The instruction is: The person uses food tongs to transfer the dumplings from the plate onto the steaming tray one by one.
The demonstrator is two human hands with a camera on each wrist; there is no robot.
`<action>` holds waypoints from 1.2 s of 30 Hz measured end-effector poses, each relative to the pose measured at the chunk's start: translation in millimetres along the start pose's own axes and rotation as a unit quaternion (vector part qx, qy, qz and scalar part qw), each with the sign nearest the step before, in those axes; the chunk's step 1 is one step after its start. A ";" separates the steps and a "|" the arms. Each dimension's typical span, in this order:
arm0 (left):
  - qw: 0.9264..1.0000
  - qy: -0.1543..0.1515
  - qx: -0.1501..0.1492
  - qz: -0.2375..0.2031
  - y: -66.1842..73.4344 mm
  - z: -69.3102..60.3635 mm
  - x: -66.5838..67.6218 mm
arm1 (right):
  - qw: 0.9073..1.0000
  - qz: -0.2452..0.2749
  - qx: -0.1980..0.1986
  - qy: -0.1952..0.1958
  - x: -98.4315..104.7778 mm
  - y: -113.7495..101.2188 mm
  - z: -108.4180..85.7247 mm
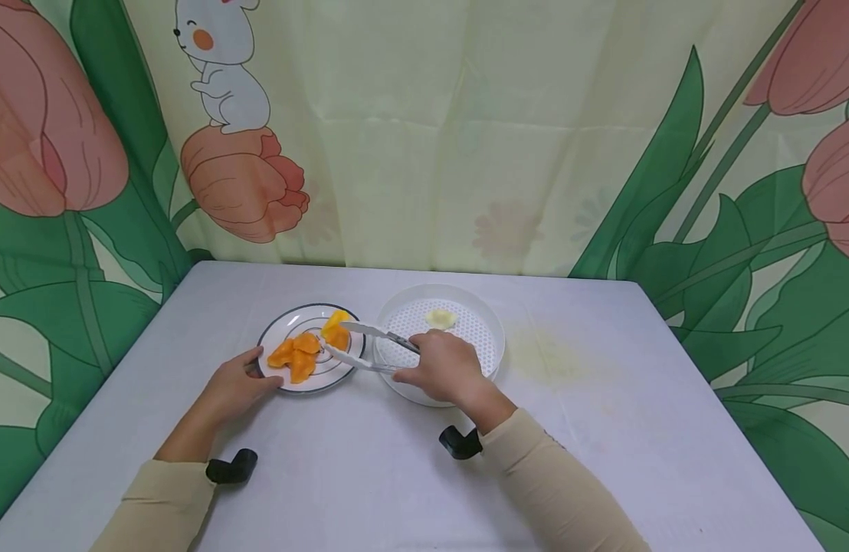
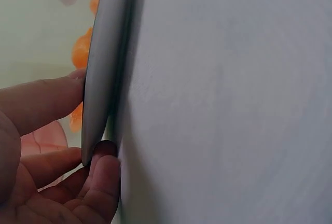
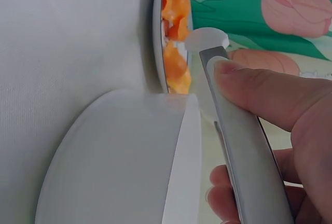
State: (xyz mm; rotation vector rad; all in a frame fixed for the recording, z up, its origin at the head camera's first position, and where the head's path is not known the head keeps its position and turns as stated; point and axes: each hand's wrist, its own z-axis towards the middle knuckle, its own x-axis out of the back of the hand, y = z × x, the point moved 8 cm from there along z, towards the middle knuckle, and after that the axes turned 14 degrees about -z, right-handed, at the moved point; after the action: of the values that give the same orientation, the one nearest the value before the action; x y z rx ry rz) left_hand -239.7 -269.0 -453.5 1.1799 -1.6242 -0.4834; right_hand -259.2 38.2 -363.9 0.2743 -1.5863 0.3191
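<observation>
A white plate (image 1: pixel 322 386) with dark rings holds several orange pieces (image 1: pixel 302 363), possibly cut fruit. My left hand (image 1: pixel 233 392) grips its near-left rim; in the left wrist view the thumb lies over the rim (image 2: pixel 104 73) and the other fingers are beneath. My right hand (image 1: pixel 454 372) holds a pair of tongs (image 1: pixel 376 331), thumb along one arm (image 3: pixel 244 146). The tong tips reach over the plate's right side, around a yellow-orange piece (image 1: pixel 335 320); whether they pinch it I cannot tell.
Right beside the plate, partly under my right hand, stands a round white perforated tray (image 1: pixel 492 337) with a pale yellow piece (image 1: pixel 440 318) in it. A white cloth (image 1: pixel 369 475) covers the table. Behind it hangs a printed curtain (image 1: pixel 424 153). Black wrist cameras (image 1: pixel 459 443) stick out.
</observation>
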 end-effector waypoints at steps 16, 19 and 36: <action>1.000 -0.023 0.013 0.008 -9.9 -5.3 18.2 | 1.000 -0.016 0.021 -0.005 -3.2 -16.3 2.6; 1.000 -0.025 0.010 0.008 -10.7 -5.6 19.3 | 1.000 -0.016 0.022 -0.013 -5.2 -19.6 3.8; 1.000 -0.017 0.023 -0.004 -12.0 -7.3 19.8 | 0.998 -0.050 0.017 -0.017 -5.3 -28.1 4.2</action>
State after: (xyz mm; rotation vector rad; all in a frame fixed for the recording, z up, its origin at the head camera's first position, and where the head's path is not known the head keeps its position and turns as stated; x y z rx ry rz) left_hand -227.6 -289.9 -450.1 1.2195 -1.6676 -0.4748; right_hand -252.6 10.5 -368.4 0.3870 -1.5954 0.2654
